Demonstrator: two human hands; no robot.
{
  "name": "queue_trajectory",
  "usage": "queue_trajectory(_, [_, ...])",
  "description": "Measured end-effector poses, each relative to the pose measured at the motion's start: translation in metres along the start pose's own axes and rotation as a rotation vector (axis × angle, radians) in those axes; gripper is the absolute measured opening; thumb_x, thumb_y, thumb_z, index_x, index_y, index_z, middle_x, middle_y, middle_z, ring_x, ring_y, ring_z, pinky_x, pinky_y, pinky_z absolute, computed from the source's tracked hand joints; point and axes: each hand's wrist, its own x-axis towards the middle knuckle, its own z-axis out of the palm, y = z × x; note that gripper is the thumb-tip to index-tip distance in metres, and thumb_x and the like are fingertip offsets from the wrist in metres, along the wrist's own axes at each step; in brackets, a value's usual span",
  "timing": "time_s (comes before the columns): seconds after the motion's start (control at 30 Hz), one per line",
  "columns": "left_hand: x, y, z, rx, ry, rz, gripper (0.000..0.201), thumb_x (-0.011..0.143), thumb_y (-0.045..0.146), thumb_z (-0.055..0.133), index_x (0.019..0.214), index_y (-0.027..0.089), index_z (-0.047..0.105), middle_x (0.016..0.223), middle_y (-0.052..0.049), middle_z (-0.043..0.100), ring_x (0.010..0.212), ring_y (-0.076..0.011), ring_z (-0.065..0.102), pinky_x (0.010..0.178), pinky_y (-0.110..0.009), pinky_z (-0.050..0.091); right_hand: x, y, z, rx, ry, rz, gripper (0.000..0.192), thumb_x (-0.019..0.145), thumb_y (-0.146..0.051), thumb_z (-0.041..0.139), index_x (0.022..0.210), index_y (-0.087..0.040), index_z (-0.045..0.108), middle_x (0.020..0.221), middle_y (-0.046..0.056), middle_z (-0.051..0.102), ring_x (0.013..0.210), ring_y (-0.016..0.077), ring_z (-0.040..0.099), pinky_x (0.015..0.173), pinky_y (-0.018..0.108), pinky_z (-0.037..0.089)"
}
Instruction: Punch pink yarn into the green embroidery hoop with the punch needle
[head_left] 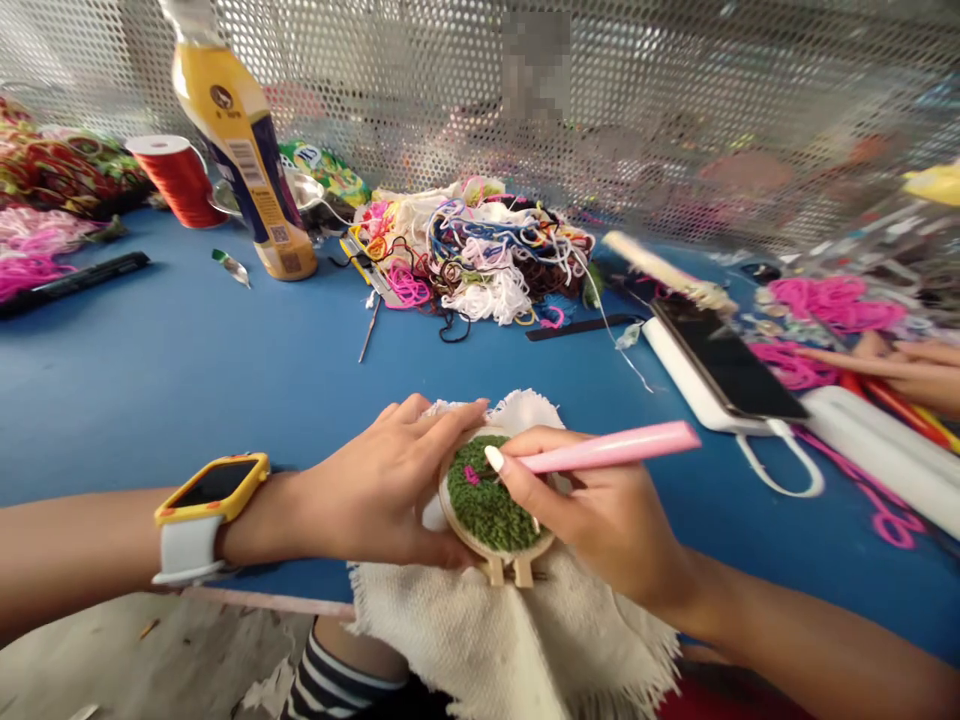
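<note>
My left hand [382, 480] grips the left side of a small round embroidery hoop [553, 540], thumb below and fingers along the upper rim. Green looped yarn [491, 510] fills most of the hoop, with a small magenta patch [472, 475] at its left. Cream cloth [517, 640] with frayed edges hangs from the hoop over the table's front edge. My right hand [600, 510] is closed around a pink punch needle [622, 447], its handle pointing right. The tool's tip is hidden behind my fingers, over the green loops.
A tangled yarn heap [495, 250] lies at the back of the blue table [300, 370]. To its left stand a drink bottle [247, 160] and a red spool [176, 185]. A phone [727, 360] on a white power bank is at right, near another person's hand [892, 365].
</note>
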Motion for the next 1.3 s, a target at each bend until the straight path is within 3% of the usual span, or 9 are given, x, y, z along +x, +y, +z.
queue_trajectory(0.23, [0.005,0.001,-0.006,-0.080,0.048,-0.043,0.097,0.061,0.049,0.081,0.140,0.021,0.032,0.129,-0.014,0.053,0.115,-0.0297,0.052,0.099,-0.046,0.041,-0.001,0.003,0.002,-0.076,0.000,-0.127,0.018,0.088,-0.018,0.053,0.072,-0.018,0.061,0.070,0.002,0.064,0.063,0.0126,0.056,0.059,0.026,0.044])
queue_trajectory(0.37, [0.014,-0.003,-0.020,-0.156,0.057,-0.256,0.070,0.078,0.056,0.060,0.134,0.017,0.044,0.122,-0.014,0.057,0.105,-0.0259,0.057,0.085,-0.038,0.048,0.001,0.007,0.001,-0.043,-0.004,-0.086,0.017,0.088,-0.020,0.053,0.073,-0.018,0.062,0.068,0.001,0.061,0.062,0.0119,0.053,0.056,0.025,0.042])
queue_trajectory(0.43, [0.023,-0.004,-0.028,-0.181,0.026,-0.404,0.056,0.083,0.053,0.052,0.123,0.014,0.055,0.108,-0.012,0.063,0.091,-0.0235,0.061,0.073,-0.033,0.048,0.001,0.007,0.000,-0.032,-0.026,-0.092,0.018,0.089,-0.022,0.053,0.073,-0.018,0.062,0.068,0.001,0.060,0.063,0.0119,0.053,0.057,0.025,0.043])
queue_trajectory(0.53, [0.035,-0.004,-0.035,-0.180,-0.076,-0.505,0.042,0.075,0.049,0.057,0.097,0.014,0.066,0.083,-0.005,0.065,0.072,-0.0196,0.058,0.060,-0.028,0.042,0.003,0.006,-0.002,-0.016,-0.072,-0.106,0.019,0.089,-0.023,0.053,0.073,-0.018,0.063,0.072,0.002,0.063,0.067,0.0129,0.057,0.061,0.026,0.045])
queue_trajectory(0.63, [0.043,-0.001,-0.037,-0.132,-0.177,-0.538,0.034,0.073,0.047,0.057,0.073,0.014,0.064,0.063,0.000,0.056,0.058,-0.0138,0.048,0.051,-0.024,0.032,0.005,0.003,-0.004,0.012,-0.088,-0.126,0.018,0.088,-0.021,0.053,0.073,-0.018,0.063,0.072,0.002,0.064,0.067,0.0124,0.058,0.062,0.026,0.047])
queue_trajectory(0.7, [0.045,0.000,-0.037,-0.123,-0.218,-0.562,0.035,0.074,0.048,0.056,0.067,0.014,0.061,0.057,0.001,0.051,0.053,-0.0112,0.042,0.047,-0.024,0.027,0.006,0.001,-0.005,0.011,-0.106,-0.170,0.016,0.086,-0.018,0.054,0.073,-0.017,0.064,0.072,0.002,0.064,0.068,0.0123,0.059,0.065,0.026,0.047])
queue_trajectory(0.87, [0.037,0.003,-0.037,-0.227,-0.271,-0.521,0.034,0.074,0.048,0.061,0.079,0.014,0.065,0.073,-0.001,0.063,0.061,-0.0127,0.050,0.050,-0.021,0.034,0.005,-0.002,-0.008,0.044,-0.105,-0.179,0.014,0.086,-0.019,0.056,0.077,-0.017,0.066,0.076,0.003,0.067,0.071,0.0129,0.061,0.066,0.025,0.048])
queue_trajectory(1.07, [0.015,0.006,-0.029,-0.569,-0.123,-0.435,0.036,0.080,0.049,0.060,0.098,0.018,0.067,0.095,-0.003,0.071,0.083,-0.0190,0.062,0.066,-0.024,0.049,-0.002,-0.008,-0.006,0.018,-0.019,-0.218,0.012,0.084,-0.018,0.059,0.076,-0.019,0.068,0.074,0.003,0.070,0.067,0.0137,0.063,0.064,0.026,0.048])
queue_trajectory(1.3, [0.001,0.004,-0.016,-0.802,0.007,-0.378,0.039,0.083,0.043,0.061,0.109,0.014,0.059,0.105,-0.006,0.069,0.091,-0.0208,0.064,0.078,-0.029,0.052,-0.008,-0.018,-0.003,-0.065,0.023,-0.280,0.011,0.084,-0.016,0.057,0.078,-0.021,0.065,0.068,0.001,0.067,0.059,0.0126,0.061,0.057,0.025,0.047])
